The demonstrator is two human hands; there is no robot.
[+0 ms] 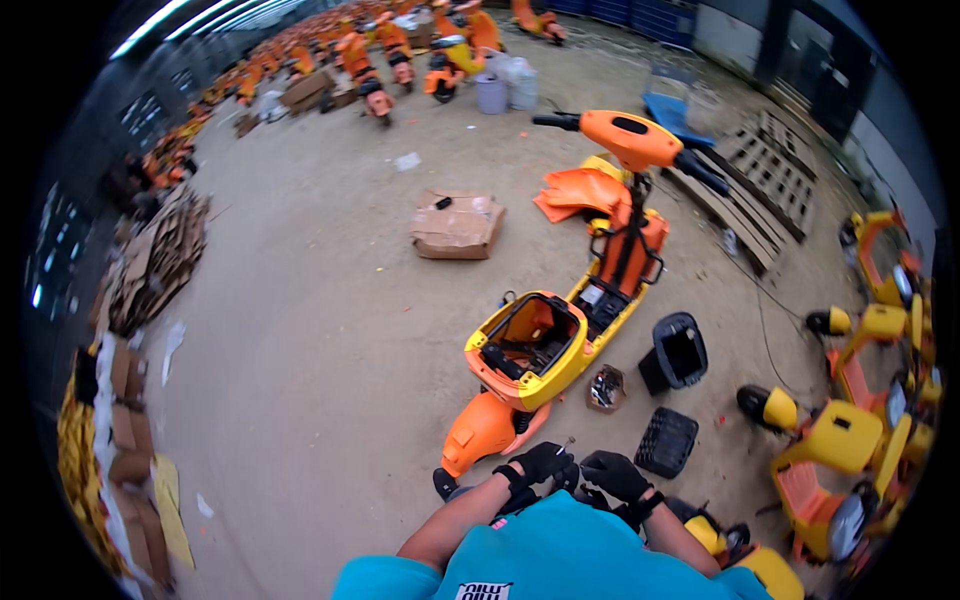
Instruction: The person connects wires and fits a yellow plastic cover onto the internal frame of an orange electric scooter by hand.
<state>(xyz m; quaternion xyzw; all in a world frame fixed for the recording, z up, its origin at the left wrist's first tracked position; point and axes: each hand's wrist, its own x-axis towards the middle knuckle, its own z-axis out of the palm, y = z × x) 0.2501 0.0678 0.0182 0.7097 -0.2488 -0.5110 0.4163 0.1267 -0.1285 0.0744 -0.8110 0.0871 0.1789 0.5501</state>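
In front of my chest, my left hand (pixel 541 463), in a black glove, is closed on a small shiny metal piece (pixel 567 443), thin and too small to name surely. Close by on its right, my right hand (pixel 614 474), gloved alike, has its fingers curled downward; whatever it may hold is hidden. Just beyond both hands stands a partly stripped scooter (pixel 560 375), orange and yellow. Its seat opening is uncovered and its front frame bare. The orange rear fender (pixel 480 432) is nearest to my left hand.
Right of the scooter stand a black bin (pixel 684 348), a small box of parts (pixel 606 388) and a black crate (pixel 667 442). A cardboard box (pixel 458 226) lies beyond. More scooters (pixel 828 470) line the right side, near wooden pallets (pixel 770 170). Flattened cardboard (pixel 155 260) is piled at left.
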